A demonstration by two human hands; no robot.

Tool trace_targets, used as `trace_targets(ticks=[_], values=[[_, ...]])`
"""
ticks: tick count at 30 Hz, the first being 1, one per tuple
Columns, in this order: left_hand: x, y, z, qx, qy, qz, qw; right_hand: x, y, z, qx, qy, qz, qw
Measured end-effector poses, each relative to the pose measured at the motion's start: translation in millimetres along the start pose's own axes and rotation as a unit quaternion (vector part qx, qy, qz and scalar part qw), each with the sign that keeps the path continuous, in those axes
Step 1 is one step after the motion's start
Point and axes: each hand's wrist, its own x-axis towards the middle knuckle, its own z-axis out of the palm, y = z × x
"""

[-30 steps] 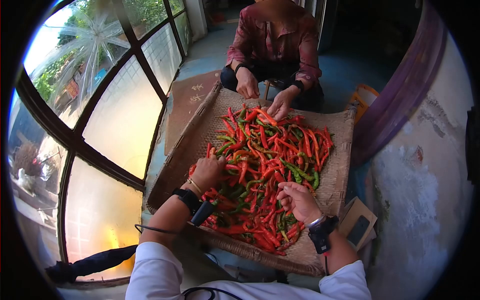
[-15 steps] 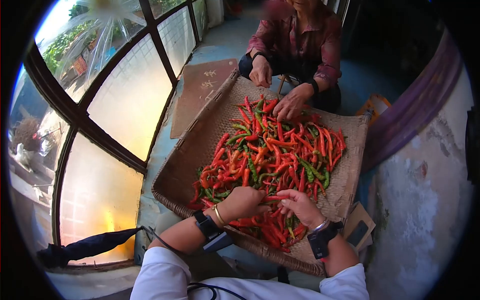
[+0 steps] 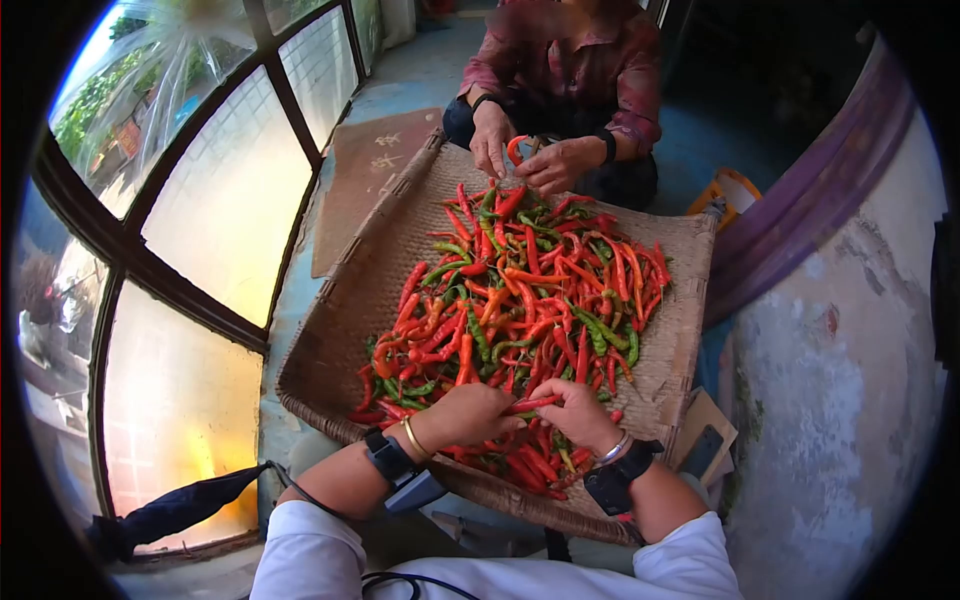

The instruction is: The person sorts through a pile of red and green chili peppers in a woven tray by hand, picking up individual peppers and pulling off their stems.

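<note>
A red chili pepper (image 3: 530, 404) lies stretched between my two hands, above the near part of the pile. My left hand (image 3: 466, 414) is closed around its left end, with the fingers partly hidden. The right end is pinched between the thumb and fingers of my right hand (image 3: 574, 412). Under and beyond both hands spreads a heap of mostly red peppers (image 3: 540, 290), mixed with some green ones. The heap fills much of a shallow woven basket (image 3: 330, 345).
Across the basket, a person in a patterned red shirt (image 3: 640, 85) holds a curved orange-red pepper (image 3: 516, 150) in both hands. Window panes (image 3: 215, 190) line the left. A folded dark umbrella (image 3: 190, 508) is at lower left; a phone (image 3: 703, 450) rests on cardboard at right.
The view has shifted slightly, so the basket appears further left. The other person's hands have lifted off the heap with a pepper. My hands keep their grip on the same pepper.
</note>
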Motion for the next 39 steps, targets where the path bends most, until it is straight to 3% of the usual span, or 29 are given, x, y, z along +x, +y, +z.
trace_targets(ticks=[3, 5, 8, 11, 13, 16, 19, 21, 24, 26, 27, 29, 30, 33, 35, 37, 39], values=[[0.2, -1.7, -4.1, -0.008, -0.063, -0.033, 0.997, -0.3, -7.6, -4.8, 0.010, 0.050, 0.056, 0.997], [1.7, -5.8, -7.1, -0.036, -0.081, -0.040, 0.995, 1.5, -13.3, -7.6, 0.100, 0.127, 0.075, 0.984], [0.4, 0.0, 2.7, -0.017, -0.115, -0.016, 0.993, 0.5, -7.5, -18.2, 0.142, 0.176, 0.046, 0.973], [2.3, 2.3, 7.0, -0.080, -0.046, 0.056, 0.994, 1.9, -17.1, -24.7, 0.158, 0.191, 0.006, 0.969], [3.3, 3.3, 5.4, -0.088, -0.007, 0.082, 0.993, 3.2, -16.5, -23.8, 0.180, 0.169, 0.017, 0.969], [3.1, 11.2, 0.5, -0.135, 0.186, 0.034, 0.973, 1.3, -17.7, -18.5, 0.184, 0.090, 0.029, 0.978], [3.7, 17.1, -3.7, -0.175, 0.184, 0.020, 0.967, -1.6, -20.5, -9.9, 0.158, 0.026, 0.027, 0.987], [7.8, 11.8, 2.2, -0.140, 0.194, 0.136, 0.961, -5.4, -25.3, -6.7, 0.212, -0.006, 0.022, 0.977], [4.2, 6.0, 2.5, -0.106, 0.160, 0.111, 0.975, -5.9, -27.2, -5.1, 0.290, 0.002, -0.030, 0.957], [1.7, 10.4, -1.1, -0.366, 0.085, -0.043, 0.926, -5.9, -26.6, -1.9, 0.313, 0.054, -0.083, 0.944], [5.2, 8.3, 3.0, -0.447, 0.117, -0.036, 0.886, -5.5, -25.2, -2.3, 0.317, 0.053, -0.077, 0.944], [7.6, 1.9, 2.2, -0.539, 0.127, -0.035, 0.832, -5.5, -20.8, -2.3, 0.151, 0.029, -0.021, 0.988], [7.8, 7.2, -2.2, -0.580, 0.132, -0.058, 0.802, -7.4, -21.1, 1.2, 0.180, -0.007, 0.006, 0.984], [10.9, -2.1, 5.6, -0.649, 0.094, -0.062, 0.752, -7.8, -20.0, 0.2, 0.200, -0.076, 0.086, 0.973], [11.5, -3.3, 9.1, -0.639, 0.100, -0.054, 0.761, -6.9, -19.3, 0.5, 0.196, -0.044, 0.105, 0.974], [13.1, -3.7, 2.9, -0.684, 0.122, -0.098, 0.712, -4.9, -18.2, -8.1, 0.164, -0.047, 0.114, 0.979], [12.8, -8.2, -12.4, -0.628, 0.178, -0.106, 0.750, -4.8, -13.0, -15.5, 0.165, -0.040, 0.122, 0.978]])
